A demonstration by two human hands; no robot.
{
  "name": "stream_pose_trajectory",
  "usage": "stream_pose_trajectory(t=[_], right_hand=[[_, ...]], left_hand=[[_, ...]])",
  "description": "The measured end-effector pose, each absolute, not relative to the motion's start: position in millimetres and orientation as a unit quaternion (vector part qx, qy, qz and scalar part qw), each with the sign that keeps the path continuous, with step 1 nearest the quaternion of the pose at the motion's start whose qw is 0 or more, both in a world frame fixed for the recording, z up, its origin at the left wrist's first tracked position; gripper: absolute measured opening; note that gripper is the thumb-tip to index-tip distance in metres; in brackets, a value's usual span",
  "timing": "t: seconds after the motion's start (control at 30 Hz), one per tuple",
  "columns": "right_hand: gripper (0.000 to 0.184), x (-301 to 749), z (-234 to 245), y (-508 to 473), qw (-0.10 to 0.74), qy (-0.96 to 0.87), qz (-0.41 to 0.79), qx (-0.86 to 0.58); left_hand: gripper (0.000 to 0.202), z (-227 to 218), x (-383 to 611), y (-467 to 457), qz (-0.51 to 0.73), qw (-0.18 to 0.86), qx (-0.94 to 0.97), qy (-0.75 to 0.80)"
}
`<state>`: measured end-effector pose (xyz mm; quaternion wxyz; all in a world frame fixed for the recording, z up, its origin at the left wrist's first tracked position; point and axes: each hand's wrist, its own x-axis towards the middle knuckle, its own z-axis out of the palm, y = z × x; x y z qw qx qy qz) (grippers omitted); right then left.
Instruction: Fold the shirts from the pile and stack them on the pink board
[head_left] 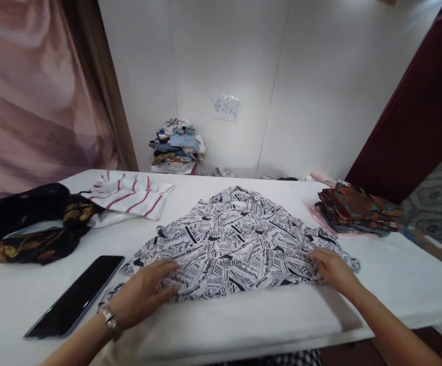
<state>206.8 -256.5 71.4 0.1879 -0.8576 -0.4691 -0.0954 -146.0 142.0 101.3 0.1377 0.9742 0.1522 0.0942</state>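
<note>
A white shirt with black newspaper print [236, 239] lies spread on the white table, its collar toward the back wall and its hem toward me. Its sleeves stretch out to both sides. My left hand [147, 287], with a watch on the wrist, rests on the shirt's lower left part, fingers stretched out and thumb apart. At the lower right edge, my right hand [329, 267] has its fingers closed on the fabric near the right sleeve. The underside of that grip is hidden.
Left of the shirt lie a dark tablet-like device [78, 295], a crumpled black patterned garment [41, 218] and a red-striped white garment [133, 195]. Folded clothes [358, 208] are stacked at the right. Another clothes pile [179, 142] stands behind the table, below a paper sign [224, 108].
</note>
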Motion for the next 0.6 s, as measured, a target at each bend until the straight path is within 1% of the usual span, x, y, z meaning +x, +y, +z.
stream_pose_trajectory(t=[0.1,0.17,0.27,0.33,0.43,0.6], right_hand=[[0.027,201,83,-228,0.242,-0.476,-0.070,-0.842],[0.026,202,87,-205,0.262,-0.486,-0.053,-0.832],[0.026,215,88,-173,0.285,-0.493,-0.033,-0.822],[0.027,229,89,-155,0.297,-0.482,-0.022,-0.824],[0.029,254,94,-126,0.292,-0.442,-0.004,-0.848],[0.034,294,105,-58,0.233,-0.377,0.004,-0.896]], left_hand=[[0.050,111,-105,145,0.115,0.136,0.975,0.132],[0.054,112,-68,151,0.102,0.121,0.980,0.117],[0.056,103,-10,167,0.057,0.082,0.987,0.129],[0.058,91,20,184,0.040,0.066,0.983,0.164],[0.063,74,44,205,0.020,0.069,0.972,0.224],[0.069,57,48,217,-0.008,0.070,0.963,0.259]])
